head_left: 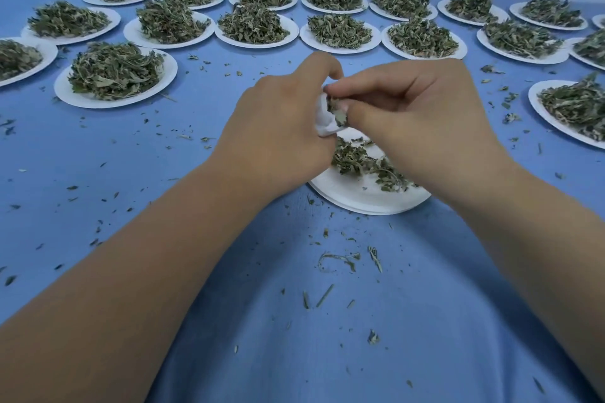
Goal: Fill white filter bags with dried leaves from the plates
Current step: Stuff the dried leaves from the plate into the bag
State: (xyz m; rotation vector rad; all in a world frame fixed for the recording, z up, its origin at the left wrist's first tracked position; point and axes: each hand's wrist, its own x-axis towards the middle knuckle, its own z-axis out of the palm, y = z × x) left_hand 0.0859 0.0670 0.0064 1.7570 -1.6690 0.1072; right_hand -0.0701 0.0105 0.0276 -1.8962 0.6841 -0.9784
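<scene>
My left hand (281,121) grips a small white filter bag (324,119) at the middle of the view, most of the bag hidden inside the fist. My right hand (415,114) pinches a tuft of dried green leaves (337,111) at the bag's mouth. Both hands hover over a white paper plate (366,195) that lies in front of me with a thin remnant of leaves (360,160) on it.
Many white plates heaped with dried leaves stand in rows across the back of the blue cloth (131,167), one at near left (114,75) and one at right (569,108). Leaf crumbs are scattered over the cloth and on my blue shirt (343,321).
</scene>
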